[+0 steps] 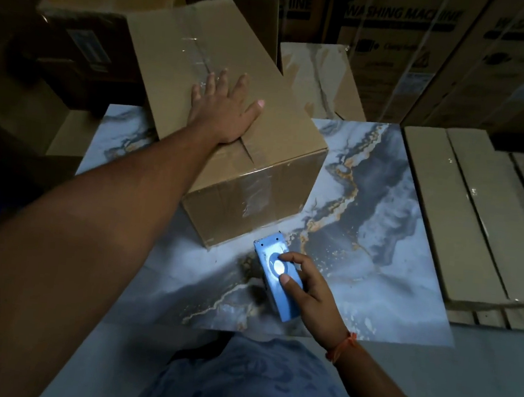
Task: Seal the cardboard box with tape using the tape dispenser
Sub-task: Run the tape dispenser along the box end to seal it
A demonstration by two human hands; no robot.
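Note:
A brown cardboard box (pixel 178 60) lies on the marbled blue-grey table (pixel 382 211). Its top flaps are closed and clear tape runs along the centre seam and down the near side. My left hand (pixel 225 107) rests flat on the box top over the seam, fingers spread. My right hand (pixel 306 287) grips a light blue tape dispenser (pixel 278 281) that sits on the table just in front of the box's near corner, its toothed end pointing toward the box.
Flat cardboard packs (pixel 447 211) lie stacked along the right side of the table. Large cartons marked "washing machine" (pixel 400 35) stand behind. More brown boxes (pixel 93 35) crowd the left and back. The room is dim.

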